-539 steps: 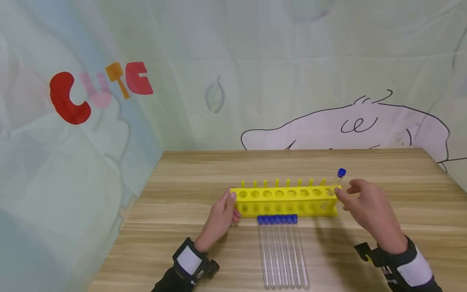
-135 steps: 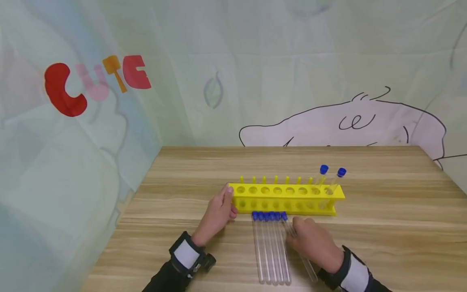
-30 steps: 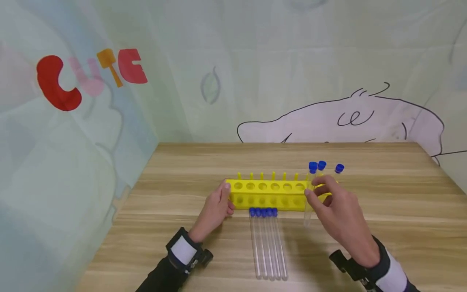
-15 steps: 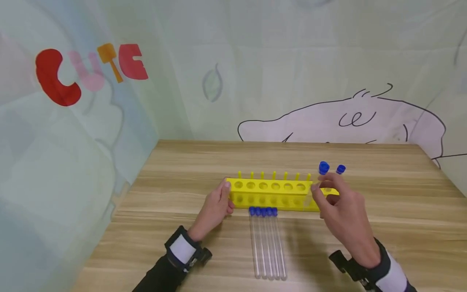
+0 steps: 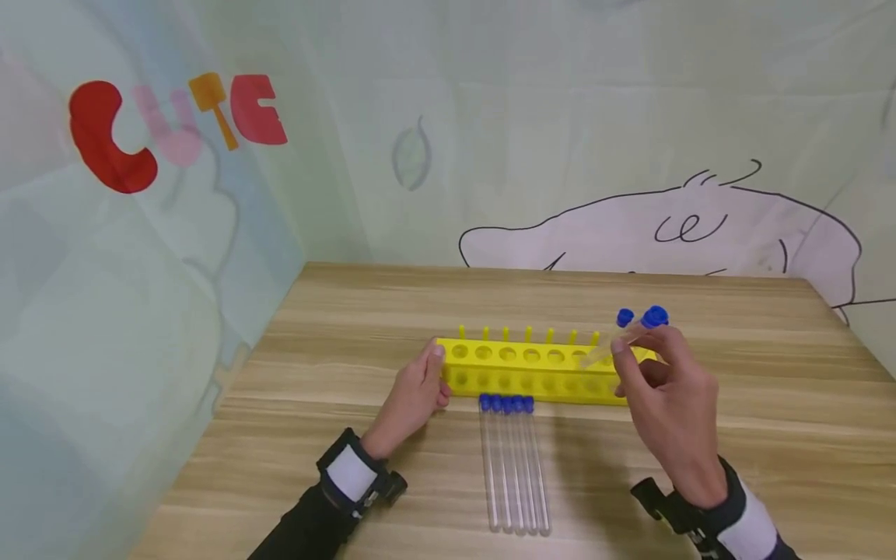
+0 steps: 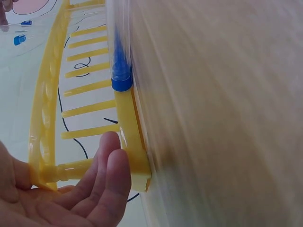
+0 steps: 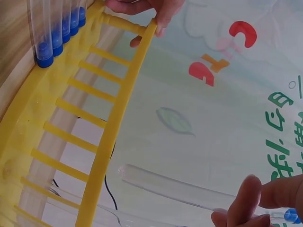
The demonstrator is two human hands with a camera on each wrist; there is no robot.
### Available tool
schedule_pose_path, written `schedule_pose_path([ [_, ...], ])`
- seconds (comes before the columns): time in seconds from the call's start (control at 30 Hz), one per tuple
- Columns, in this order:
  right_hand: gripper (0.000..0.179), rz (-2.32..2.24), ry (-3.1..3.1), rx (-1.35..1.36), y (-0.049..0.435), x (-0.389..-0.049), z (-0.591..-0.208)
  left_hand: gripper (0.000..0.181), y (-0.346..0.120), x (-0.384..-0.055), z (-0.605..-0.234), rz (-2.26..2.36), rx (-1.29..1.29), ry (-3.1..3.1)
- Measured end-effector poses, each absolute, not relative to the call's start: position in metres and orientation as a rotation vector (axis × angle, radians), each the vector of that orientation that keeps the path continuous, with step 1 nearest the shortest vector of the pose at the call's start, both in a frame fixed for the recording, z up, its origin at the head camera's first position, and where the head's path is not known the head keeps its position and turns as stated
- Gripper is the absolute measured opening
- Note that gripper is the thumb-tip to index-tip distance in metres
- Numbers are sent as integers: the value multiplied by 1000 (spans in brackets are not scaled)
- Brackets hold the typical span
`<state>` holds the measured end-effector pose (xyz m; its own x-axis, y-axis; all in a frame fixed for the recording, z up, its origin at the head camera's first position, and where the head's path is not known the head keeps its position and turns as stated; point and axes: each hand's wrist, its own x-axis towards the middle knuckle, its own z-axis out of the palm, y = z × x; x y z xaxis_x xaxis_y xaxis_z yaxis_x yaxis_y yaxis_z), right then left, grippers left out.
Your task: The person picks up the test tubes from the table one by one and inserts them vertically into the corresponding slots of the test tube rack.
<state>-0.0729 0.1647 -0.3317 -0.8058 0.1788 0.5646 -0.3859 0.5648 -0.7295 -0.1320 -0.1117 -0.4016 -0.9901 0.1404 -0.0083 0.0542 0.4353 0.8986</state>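
Note:
A yellow test tube rack (image 5: 518, 369) lies lengthwise on the table, its left end gripped by my left hand (image 5: 411, 397), thumb on top and fingers at the side. My right hand (image 5: 675, 404) pinches a clear, blue-capped test tube (image 7: 175, 187) between thumb and fingers. That tube tilts strongly over the rack's right part, cap to the upper right and rounded end to the left, apart from the top bar in the right wrist view. Behind it, a blue cap (image 5: 625, 316) tops a tube standing in the rack; the rightmost standing tube is mostly hidden by the hand and held tube.
Several blue-capped test tubes (image 5: 516, 467) lie side by side in front of the rack, caps towards it. The wooden table (image 5: 392, 303) meets a printed cloth backdrop (image 5: 364, 171) at its back and left. Yellow pegs (image 5: 528, 334) rise behind the rack.
Within the last second my right hand shifted right and tipped the held tube from upright to slanted. Earlier, a second tube went into the rack and the row shrank. My left hand stayed.

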Motion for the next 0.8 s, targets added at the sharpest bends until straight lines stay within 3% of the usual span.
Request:
schedule_pose_path([
  [0.5, 12, 1223, -2156, 225, 155, -72, -323, 43, -112, -132, -403, 1615, 182, 2591],
  [0.8, 16, 1181, -2202, 204, 165, -85, -348, 43, -112, -131, -402, 1608, 169, 2583],
])
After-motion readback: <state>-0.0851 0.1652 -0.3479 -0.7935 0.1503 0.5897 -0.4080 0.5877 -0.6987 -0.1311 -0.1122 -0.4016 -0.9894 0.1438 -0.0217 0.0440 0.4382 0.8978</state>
